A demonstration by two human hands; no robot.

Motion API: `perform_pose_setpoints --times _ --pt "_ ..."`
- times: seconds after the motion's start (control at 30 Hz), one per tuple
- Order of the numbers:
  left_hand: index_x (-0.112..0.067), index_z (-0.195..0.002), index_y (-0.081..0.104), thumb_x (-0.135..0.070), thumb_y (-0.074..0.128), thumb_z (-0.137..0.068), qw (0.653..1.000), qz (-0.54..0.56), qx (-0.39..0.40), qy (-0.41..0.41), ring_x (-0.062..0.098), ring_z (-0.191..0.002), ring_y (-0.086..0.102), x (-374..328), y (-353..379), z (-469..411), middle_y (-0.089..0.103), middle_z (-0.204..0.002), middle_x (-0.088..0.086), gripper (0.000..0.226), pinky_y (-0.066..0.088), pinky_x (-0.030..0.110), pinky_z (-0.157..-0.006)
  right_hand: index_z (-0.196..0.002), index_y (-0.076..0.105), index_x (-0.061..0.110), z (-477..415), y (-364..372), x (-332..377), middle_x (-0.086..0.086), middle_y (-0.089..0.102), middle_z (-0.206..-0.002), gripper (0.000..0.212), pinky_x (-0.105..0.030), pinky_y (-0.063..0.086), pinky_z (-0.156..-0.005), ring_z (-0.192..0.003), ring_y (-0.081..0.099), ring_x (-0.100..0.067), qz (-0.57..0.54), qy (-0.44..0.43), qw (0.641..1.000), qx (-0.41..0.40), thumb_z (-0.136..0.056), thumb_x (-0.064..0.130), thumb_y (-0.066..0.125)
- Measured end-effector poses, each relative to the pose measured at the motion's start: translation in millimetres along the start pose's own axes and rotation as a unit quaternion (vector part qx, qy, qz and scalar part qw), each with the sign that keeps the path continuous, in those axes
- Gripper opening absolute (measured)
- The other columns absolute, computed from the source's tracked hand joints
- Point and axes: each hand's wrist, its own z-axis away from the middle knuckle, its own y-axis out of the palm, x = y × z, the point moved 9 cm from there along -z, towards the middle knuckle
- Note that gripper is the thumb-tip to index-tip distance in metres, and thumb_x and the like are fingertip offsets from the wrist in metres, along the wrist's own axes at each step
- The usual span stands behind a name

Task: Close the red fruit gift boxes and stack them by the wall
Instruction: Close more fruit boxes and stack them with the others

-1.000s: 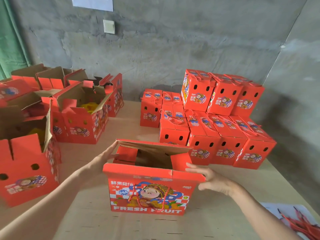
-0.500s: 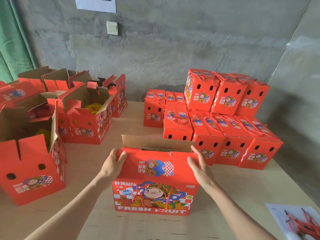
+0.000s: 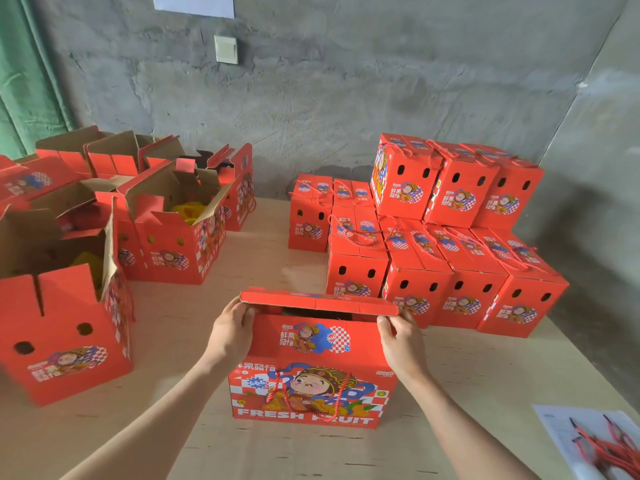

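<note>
On the counter, just in front of the stack of closed boxes at the wall: the open gift box. Lid flap half down, pinched at its ends by left hand and right hand. Probably best to lower both ends evenly, then press flat, seating tabs without creasing.

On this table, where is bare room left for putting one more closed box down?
Bare table lies in the strip between the open boxes and the closed stack, and at the front right, between the box in hand, that stack and the paper sheet. The left side and the back right corner are crowded.
</note>
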Motion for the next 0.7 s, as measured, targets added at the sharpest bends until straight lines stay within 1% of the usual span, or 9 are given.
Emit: perform_pose_setpoints --times 0.03,0.1,0.17,0.27,0.37,0.47,0.53,0.6,0.7 --pt "0.000 -0.113 0.063 -0.006 0.039 -0.100 1.000 -0.009 -0.003 0.001 0.026 -0.102 0.056 1 1 -1 0.056 -0.126 0.011 0.028 0.046 0.029 -0.082 -0.074 0.066 -0.006 -1 1 -1 -0.013 0.057 -0.086 0.023 -0.016 0.030 -0.065 -0.073 0.049 -0.016 0.007 0.004 1.000 0.004 -0.093 0.004 0.057" --pt "0.002 -0.116 0.063 -0.005 0.042 -0.098 1.000 -0.026 -0.009 -0.003 0.029 -0.113 0.054 3 2 -4 0.054 -0.131 0.012 0.028 0.043 0.032 -0.092 -0.074 0.066 -0.008 -2 5 -4 -0.018 0.061 -0.092 0.026 -0.021 0.033 -0.071 -0.080 0.051 -0.019 0.019 0.017 1.000 0.018 -0.093 0.006 0.056" --pt "0.001 -0.115 0.064 -0.006 0.045 -0.097 0.999 -0.033 -0.006 -0.021 0.030 -0.113 0.055 8 4 -6 0.055 -0.130 0.013 0.028 0.042 0.032 -0.092 -0.079 0.067 -0.009 -3 8 -8 -0.019 0.062 -0.102 0.026 -0.025 0.036 -0.083 -0.094 0.055 -0.023 0.034 0.030 0.998 0.034 -0.094 0.009 0.055" --pt "-0.001 -0.112 0.066 -0.012 0.047 -0.097 0.998 -0.035 -0.005 -0.054 0.029 -0.102 0.058 16 6 -8 0.062 -0.120 0.014 0.026 0.045 0.033 -0.086 -0.083 0.068 -0.008 -4 11 -12 -0.018 0.060 -0.115 0.027 -0.027 0.035 -0.096 -0.110 0.054 -0.026 0.053 0.041 0.996 0.050 -0.095 0.012 0.055" --pt "-0.001 -0.110 0.064 -0.019 0.050 -0.097 0.994 -0.021 -0.014 -0.104 0.023 -0.084 0.055 28 4 -6 0.066 -0.107 0.017 0.026 0.043 0.029 -0.074 -0.087 0.069 -0.007 -4 9 -11 -0.017 0.060 -0.112 0.023 -0.021 0.033 -0.089 -0.107 0.055 -0.024 0.057 0.048 0.996 0.045 -0.093 0.012 0.057" --pt "-0.001 -0.107 0.066 -0.015 0.050 -0.096 0.991 -0.019 -0.021 -0.131 0.023 -0.082 0.052 32 4 -7 0.067 -0.103 0.018 0.023 0.037 0.027 -0.071 -0.090 0.069 -0.006 -1 6 -9 -0.016 0.063 -0.101 0.015 -0.014 0.029 -0.078 -0.100 0.056 -0.025 0.047 0.048 0.997 0.031 -0.091 0.005 0.059" --pt "-0.002 -0.105 0.065 -0.011 0.053 -0.093 0.989 -0.014 -0.030 -0.144 0.025 -0.083 0.053 32 3 -9 0.067 -0.103 0.016 0.020 0.036 0.026 -0.070 -0.092 0.063 -0.005 1 4 -9 -0.015 0.061 -0.097 0.008 -0.015 0.031 -0.073 -0.095 0.059 -0.029 0.033 0.056 0.998 0.019 -0.089 0.002 0.059" --pt "-0.004 -0.110 0.058 -0.010 0.055 -0.091 0.985 0.025 -0.036 -0.167 0.023 -0.085 0.053 34 3 -10 0.064 -0.103 0.012 0.020 0.039 0.027 -0.070 -0.105 0.056 -0.003 1 4 -10 -0.012 0.058 -0.102 0.018 -0.020 0.036 -0.076 -0.097 0.058 -0.030 0.030 0.072 0.997 0.015 -0.089 0.003 0.060" --pt "-0.007 -0.115 0.048 -0.010 0.060 -0.088 0.979 0.053 -0.020 -0.198 0.022 -0.086 0.052 40 4 -13 0.057 -0.101 0.007 0.029 0.041 0.031 -0.070 -0.130 0.042 -0.001 2 5 -11 -0.015 0.054 -0.124 0.045 -0.028 0.040 -0.090 -0.115 0.054 -0.029 0.021 0.091 0.995 0.020 -0.090 0.006 0.061"
